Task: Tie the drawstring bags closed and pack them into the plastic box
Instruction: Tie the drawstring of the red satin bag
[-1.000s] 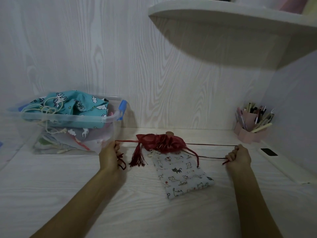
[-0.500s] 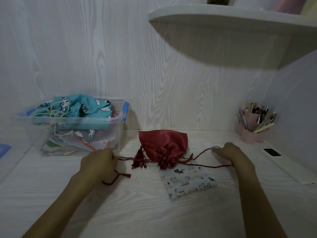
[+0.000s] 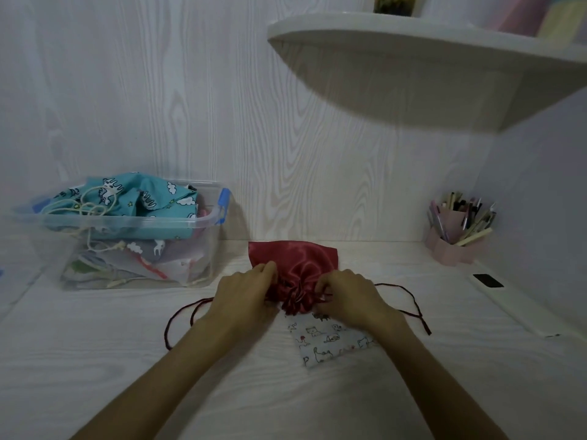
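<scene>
A shiny red drawstring bag lies on the white desk, its gathered mouth toward me. My left hand and my right hand meet at that cinched neck, fingers pinching the red cords close to the bag. Slack red cord loops out on the left, and more trails off to the right. Under the red bag lies a flat white bag with cat prints. The clear plastic box stands at the left, filled with several cloth bags, a teal one on top.
A pink pen holder full of pens stands at the back right. A dark flat object lies on a white strip along the right wall. A white shelf overhangs the desk. The wall runs just behind the bag.
Both hands have come in from the sides to the bag's neck. The cords, pulled taut a second ago, now lie slack on the desk. The bag sits upright-flat, mouth toward me.
</scene>
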{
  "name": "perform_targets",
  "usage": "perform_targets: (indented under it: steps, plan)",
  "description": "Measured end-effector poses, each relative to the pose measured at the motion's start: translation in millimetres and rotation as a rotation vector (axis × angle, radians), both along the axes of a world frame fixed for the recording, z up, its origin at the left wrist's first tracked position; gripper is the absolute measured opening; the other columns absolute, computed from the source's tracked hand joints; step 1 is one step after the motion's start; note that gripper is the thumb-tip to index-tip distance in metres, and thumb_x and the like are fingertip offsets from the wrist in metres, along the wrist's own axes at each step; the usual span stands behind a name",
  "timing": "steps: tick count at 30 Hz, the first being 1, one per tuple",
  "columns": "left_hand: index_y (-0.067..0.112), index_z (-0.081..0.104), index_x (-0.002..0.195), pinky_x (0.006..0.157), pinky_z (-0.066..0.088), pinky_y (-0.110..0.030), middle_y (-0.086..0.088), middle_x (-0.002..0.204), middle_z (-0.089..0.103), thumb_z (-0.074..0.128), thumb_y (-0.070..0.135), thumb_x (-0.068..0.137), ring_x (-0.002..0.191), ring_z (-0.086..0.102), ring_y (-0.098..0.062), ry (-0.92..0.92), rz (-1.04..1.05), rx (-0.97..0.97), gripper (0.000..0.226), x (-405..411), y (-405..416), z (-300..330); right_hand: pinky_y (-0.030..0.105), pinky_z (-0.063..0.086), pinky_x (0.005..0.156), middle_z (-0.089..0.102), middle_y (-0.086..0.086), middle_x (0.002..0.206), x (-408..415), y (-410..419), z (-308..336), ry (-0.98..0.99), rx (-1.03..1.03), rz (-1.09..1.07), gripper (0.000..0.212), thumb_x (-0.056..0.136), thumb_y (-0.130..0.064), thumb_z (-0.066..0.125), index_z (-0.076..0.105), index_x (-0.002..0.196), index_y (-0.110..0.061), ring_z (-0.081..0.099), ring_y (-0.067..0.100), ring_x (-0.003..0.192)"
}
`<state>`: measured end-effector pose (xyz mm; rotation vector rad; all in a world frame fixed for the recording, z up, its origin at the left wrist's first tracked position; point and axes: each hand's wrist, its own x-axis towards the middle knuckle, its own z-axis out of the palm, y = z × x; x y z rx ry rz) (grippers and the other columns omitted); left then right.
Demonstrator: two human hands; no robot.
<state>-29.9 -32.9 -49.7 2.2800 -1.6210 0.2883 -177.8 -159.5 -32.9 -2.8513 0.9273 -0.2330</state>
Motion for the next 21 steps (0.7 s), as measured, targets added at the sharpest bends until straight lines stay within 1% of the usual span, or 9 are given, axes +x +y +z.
perform_targets:
  steps: [2, 4, 7, 9, 12, 14, 16, 18, 21]
  plan:
    - [0.020, 0.050, 0.096, 0.061, 0.031, -0.029, 0.006, 0.093, 0.061, 0.058, 0.048, 0.083, 0.080, 0.059, -0.019, -0.007, 0.055, 0.000, 0.032, 1, -2, -4, 0.023, 0.037, 0.070, 0.069, -0.006, 0.094, 4, 0, -3, -0.019, -0.073, 0.034, 0.013, 0.082, -0.032, 0.068, 0.071, 0.093, -0.025, 0.059, 0.011, 0.081]
    - [0.021, 0.060, 0.095, 0.059, 0.031, -0.028, 0.003, 0.088, 0.064, 0.055, 0.044, 0.087, 0.078, 0.059, -0.020, -0.006, 0.045, 0.019, 0.025, 5, -2, -4, 0.023, 0.037, 0.065, 0.067, -0.008, 0.078, 5, -2, -1, -0.040, -0.055, 0.088, 0.009, 0.084, -0.030, 0.066, 0.074, 0.086, -0.025, 0.053, 0.007, 0.067]
    - [0.023, 0.069, 0.088, 0.057, 0.038, -0.028, 0.004, 0.074, 0.063, 0.053, 0.036, 0.091, 0.067, 0.055, -0.017, 0.048, -0.028, 0.028, 0.020, 15, 1, 1, 0.017, 0.045, 0.058, 0.068, -0.006, 0.067, 1, -10, 12, -0.099, 0.200, 0.150, 0.015, 0.086, -0.029, 0.066, 0.075, 0.079, -0.020, 0.054, 0.002, 0.052]
    - [0.026, 0.072, 0.090, 0.068, 0.049, -0.032, 0.004, 0.077, 0.069, 0.054, 0.036, 0.092, 0.069, 0.060, -0.015, 0.162, -0.052, 0.011, 0.021, 22, 3, 7, 0.019, 0.052, 0.060, 0.072, -0.002, 0.074, -3, -13, 20, -0.132, 0.435, 0.180, 0.021, 0.091, -0.027, 0.060, 0.074, 0.079, -0.017, 0.058, 0.001, 0.052]
    - [0.023, 0.074, 0.091, 0.071, 0.052, -0.033, -0.001, 0.079, 0.072, 0.053, 0.037, 0.093, 0.071, 0.064, -0.016, 0.348, -0.056, -0.024, 0.025, 30, 3, 11, 0.015, 0.047, 0.056, 0.069, -0.006, 0.063, -6, -17, 24, -0.198, 0.549, 0.178, 0.034, 0.097, -0.025, 0.050, 0.072, 0.090, 0.000, 0.056, 0.000, 0.049]
    - [0.018, 0.073, 0.087, 0.068, 0.051, -0.033, -0.004, 0.076, 0.071, 0.052, 0.037, 0.093, 0.068, 0.064, -0.017, 0.393, -0.060, -0.048, 0.029, 30, 1, 9, 0.012, 0.045, 0.056, 0.067, -0.009, 0.057, -5, -18, 22, -0.257, 0.571, 0.142, 0.031, 0.095, -0.021, 0.053, 0.070, 0.092, 0.005, 0.059, 0.000, 0.051]
    - [0.019, 0.073, 0.083, 0.066, 0.050, -0.032, -0.002, 0.072, 0.070, 0.055, 0.037, 0.092, 0.061, 0.060, -0.014, 0.409, -0.059, -0.070, 0.027, 27, 0, 6, 0.011, 0.050, 0.067, 0.073, -0.008, 0.073, -1, -20, 17, -0.330, 0.495, 0.080, 0.016, 0.087, -0.017, 0.065, 0.075, 0.093, -0.005, 0.064, 0.003, 0.064]
    - [0.024, 0.074, 0.080, 0.060, 0.045, -0.030, 0.001, 0.062, 0.066, 0.058, 0.037, 0.090, 0.053, 0.051, -0.009, 0.436, -0.067, -0.060, 0.023, 25, 0, 3, 0.015, 0.053, 0.074, 0.074, -0.003, 0.084, 3, -19, 16, -0.341, 0.338, 0.019, 0.014, 0.077, -0.017, 0.076, 0.077, 0.091, -0.013, 0.064, 0.003, 0.069]
    - [0.024, 0.064, 0.060, 0.052, 0.035, -0.025, 0.007, 0.046, 0.049, 0.060, 0.030, 0.089, 0.044, 0.040, -0.006, 0.443, -0.065, -0.024, 0.030, 23, -1, 2, 0.013, 0.051, 0.069, 0.073, -0.004, 0.082, 4, -20, 22, -0.248, 0.346, 0.091, 0.015, 0.078, -0.017, 0.076, 0.076, 0.092, -0.012, 0.063, -0.002, 0.063]
